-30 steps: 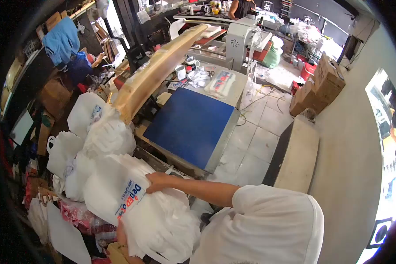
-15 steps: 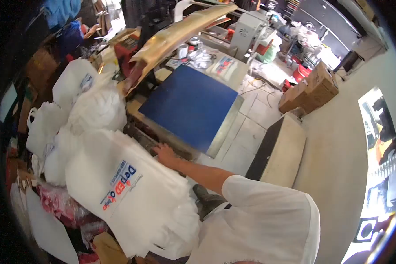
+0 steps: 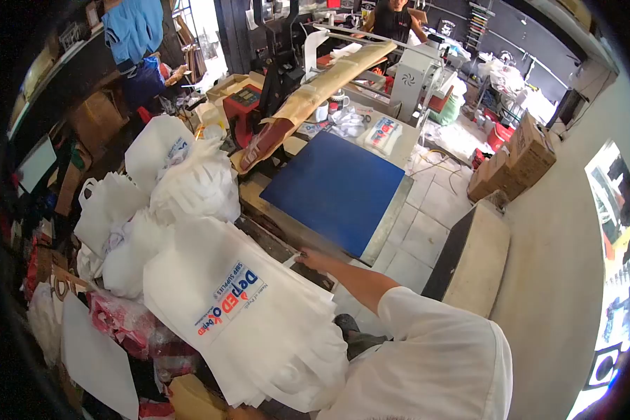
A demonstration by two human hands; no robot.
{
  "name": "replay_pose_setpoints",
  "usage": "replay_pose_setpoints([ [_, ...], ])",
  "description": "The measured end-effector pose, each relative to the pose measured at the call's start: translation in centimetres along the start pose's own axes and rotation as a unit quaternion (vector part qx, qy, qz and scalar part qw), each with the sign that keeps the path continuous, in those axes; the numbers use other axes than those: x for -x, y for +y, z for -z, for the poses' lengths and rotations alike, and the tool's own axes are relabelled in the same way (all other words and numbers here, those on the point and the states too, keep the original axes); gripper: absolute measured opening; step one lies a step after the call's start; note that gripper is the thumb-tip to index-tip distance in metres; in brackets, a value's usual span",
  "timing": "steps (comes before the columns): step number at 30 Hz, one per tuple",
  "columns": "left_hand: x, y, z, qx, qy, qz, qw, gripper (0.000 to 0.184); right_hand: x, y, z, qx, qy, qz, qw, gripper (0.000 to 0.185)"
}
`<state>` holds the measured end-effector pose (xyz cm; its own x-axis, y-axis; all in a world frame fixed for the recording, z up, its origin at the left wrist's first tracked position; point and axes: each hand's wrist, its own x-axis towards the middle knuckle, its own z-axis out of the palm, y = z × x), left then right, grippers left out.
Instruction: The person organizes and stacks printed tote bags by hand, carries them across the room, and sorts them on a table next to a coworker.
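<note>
A thick stack of white bags point(image 3: 189, 273), printed in blue and red, lies fanned out before me. Beyond its far edge, my right hand point(image 3: 316, 260) is closed at the near side of the press table, beside a small pale strip point(image 3: 292, 260). The hand is blurred, so what its fingers hold cannot be made out. A blue flat pad point(image 3: 336, 192) covers the table just past this hand. Only a bit of skin of my left hand point(image 3: 245, 414) shows at the bottom edge, by the stack's lower end; its fingers are hidden.
Bundled white bags point(image 3: 192, 182) are heaped behind the stack. A long paper-wrapped piece point(image 3: 322, 87) slants over the table, near a red control box point(image 3: 243, 108). Cardboard boxes point(image 3: 514, 164) and a pale bench point(image 3: 472, 252) line the wall. Another person point(image 3: 392, 24) is at the back.
The view has shifted, so the scene sits lower and further right; another person now shows at the back. My right hand has gone from spread fingers by the stack to closed, with a pale strip beside it.
</note>
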<state>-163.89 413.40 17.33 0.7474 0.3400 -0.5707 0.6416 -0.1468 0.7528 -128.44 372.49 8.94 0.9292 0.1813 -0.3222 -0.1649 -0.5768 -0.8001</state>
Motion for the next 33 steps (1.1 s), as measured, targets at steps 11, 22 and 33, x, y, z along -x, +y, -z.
replay_pose_setpoints([
  [11, -1.9, 2.1, 1.7, -0.034, -0.022, -0.005, 0.999, 0.063, -0.2, 2.1, -1.1, 0.058, 0.109, 0.049, 0.991, 0.045],
  [22, -3.0, 7.0, 7.0, -0.097, -0.056, -0.037, 0.993, 0.067, 3.0, -10.5, 6.0, 0.056, -0.045, 0.081, 0.994, 0.037],
  [33, -0.6, 5.6, 18.8, -0.164, -0.077, -0.077, 0.980, 0.070, 2.5, -14.0, 17.0, 0.361, -0.178, 0.131, 0.906, 0.037],
])
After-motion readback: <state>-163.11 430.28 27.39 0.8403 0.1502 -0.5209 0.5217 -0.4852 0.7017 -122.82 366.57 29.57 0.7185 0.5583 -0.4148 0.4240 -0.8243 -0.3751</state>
